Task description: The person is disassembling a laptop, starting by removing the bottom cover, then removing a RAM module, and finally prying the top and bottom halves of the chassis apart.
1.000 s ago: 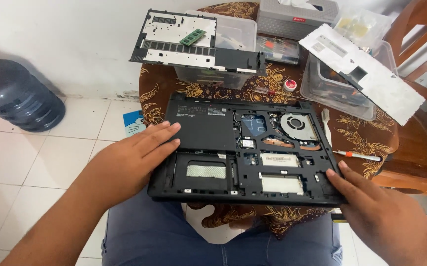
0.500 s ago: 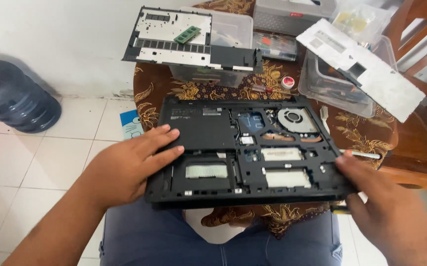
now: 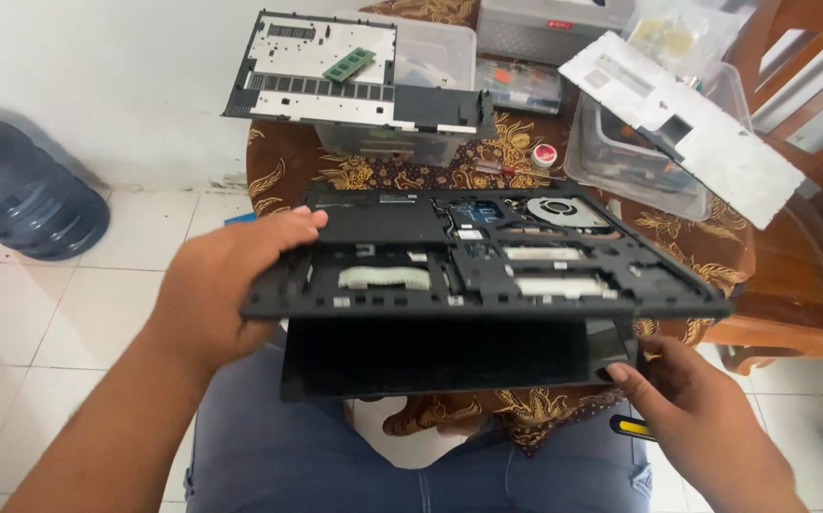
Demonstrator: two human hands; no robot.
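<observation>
Left hand [image 3: 221, 294] is gripping the left edge of the opened laptop [image 3: 487, 275], thumb on top, fingers wrapped under. Right hand [image 3: 706, 418] is pinching the screen half's [image 3: 449, 356] lower right corner. Laptop's hanging open over the lap, just off the table [image 3: 696, 247], with the fan [image 3: 563, 211] showing.

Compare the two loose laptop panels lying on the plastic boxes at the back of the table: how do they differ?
The left panel is dark-edged with a silvery inner face and vent slots; the right panel is plain white. The left panel lies nearly square to the table edge; the right panel lies slanted, overhanging its clear box. A green memory module rests on the left panel only. Both are flat and detached.
</observation>
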